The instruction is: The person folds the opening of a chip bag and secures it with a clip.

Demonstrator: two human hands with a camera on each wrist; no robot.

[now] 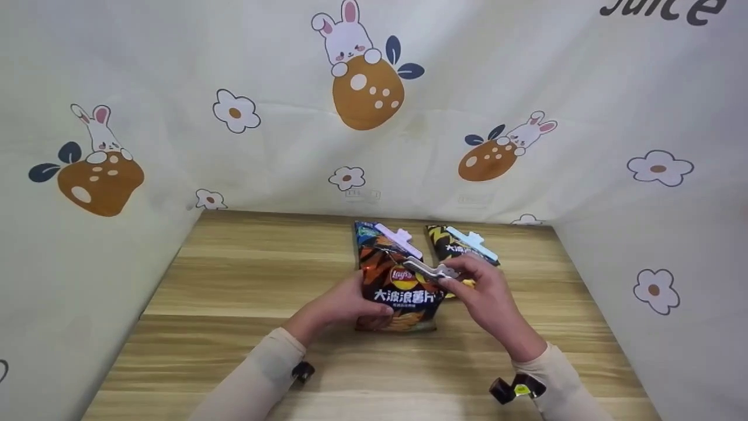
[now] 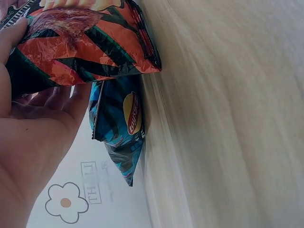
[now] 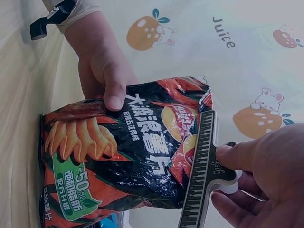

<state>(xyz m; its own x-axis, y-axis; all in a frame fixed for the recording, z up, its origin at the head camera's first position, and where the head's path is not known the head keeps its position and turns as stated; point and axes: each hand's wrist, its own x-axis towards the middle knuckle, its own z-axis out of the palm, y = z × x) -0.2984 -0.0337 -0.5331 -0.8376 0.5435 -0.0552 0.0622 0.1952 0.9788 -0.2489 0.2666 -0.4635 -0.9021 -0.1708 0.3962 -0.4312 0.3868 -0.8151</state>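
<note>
An orange and black bag of chips [image 1: 403, 292] stands upright at the middle of the table. My left hand [image 1: 350, 301] grips its left side, thumb across the front and fingers behind, as the left wrist view shows. With my right hand [image 1: 488, 298] I pinch a black and white bag clip [image 3: 202, 166] with a piano-key pattern by its handles. In the right wrist view the clip lies along the top edge of the bag; whether its jaws enclose the whole edge I cannot tell.
Behind stands a blue chip bag [image 2: 121, 118] with a purple clip [image 1: 400, 240]. To its right is a black and yellow chip bag [image 1: 438, 237] wearing a light blue clip [image 1: 474, 242]. A patterned cloth wall [image 1: 280, 158] surrounds the wooden table [image 1: 234, 269].
</note>
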